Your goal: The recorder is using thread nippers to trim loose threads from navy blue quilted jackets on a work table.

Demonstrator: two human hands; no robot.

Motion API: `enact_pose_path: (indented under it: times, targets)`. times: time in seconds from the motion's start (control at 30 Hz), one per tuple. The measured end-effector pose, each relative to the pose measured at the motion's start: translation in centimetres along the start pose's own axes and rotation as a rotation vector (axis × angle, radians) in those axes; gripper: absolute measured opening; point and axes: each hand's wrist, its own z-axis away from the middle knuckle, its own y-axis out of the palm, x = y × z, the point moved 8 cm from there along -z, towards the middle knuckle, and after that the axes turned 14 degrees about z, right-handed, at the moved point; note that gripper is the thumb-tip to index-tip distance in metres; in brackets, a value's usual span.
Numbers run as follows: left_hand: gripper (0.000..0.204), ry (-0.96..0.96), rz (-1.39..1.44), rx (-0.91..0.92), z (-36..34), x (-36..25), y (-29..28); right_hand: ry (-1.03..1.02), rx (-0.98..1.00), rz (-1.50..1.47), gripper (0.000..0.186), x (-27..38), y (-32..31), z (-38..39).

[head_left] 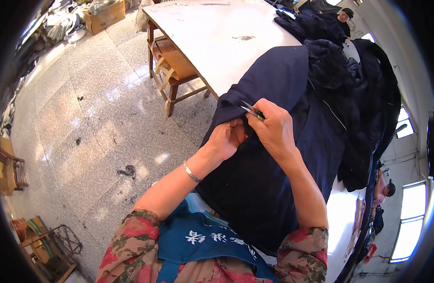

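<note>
A large piece of dark navy cloth [274,70], seemingly a garment, drapes over the table edge and down in front of me. My left hand [228,139] is closed on a fold of it, fingers curled and partly hidden by the cloth. Just above, my right hand [275,125] grips small thread snips [251,111] whose pointed metal blades lie over the fold and point to the upper left. The two hands are close together.
The white-topped table [212,35] stands ahead, with a wooden stool [175,85] at its left edge. More dark garments [349,85] are heaped to the right. A cardboard box [105,18] sits far left; dark scraps [127,171] lie on the floor. Another person [381,191] is at right.
</note>
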Motion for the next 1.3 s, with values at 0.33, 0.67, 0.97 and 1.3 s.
enact_pose_path:
  times: [0.33,0.67,0.97,1.3]
  targets:
    - [0.010,0.407,-0.595,-0.364,2.8,-0.8,5.1,0.068,-0.042,0.052,0.017,-2.0,-1.1,-1.0]
    - [0.016,0.665,-1.410,-0.147,4.6,0.0,9.9,0.255,0.104,-0.114,0.017,-2.5,-1.3,0.4]
    - [0.028,0.613,-1.454,0.067,5.4,-0.7,11.3,0.040,0.023,-0.112,0.028,-3.1,-0.9,1.5]
    - [0.036,0.780,-1.553,-0.146,3.5,-7.0,9.9,0.237,0.247,-0.576,0.020,-5.6,1.3,0.3]
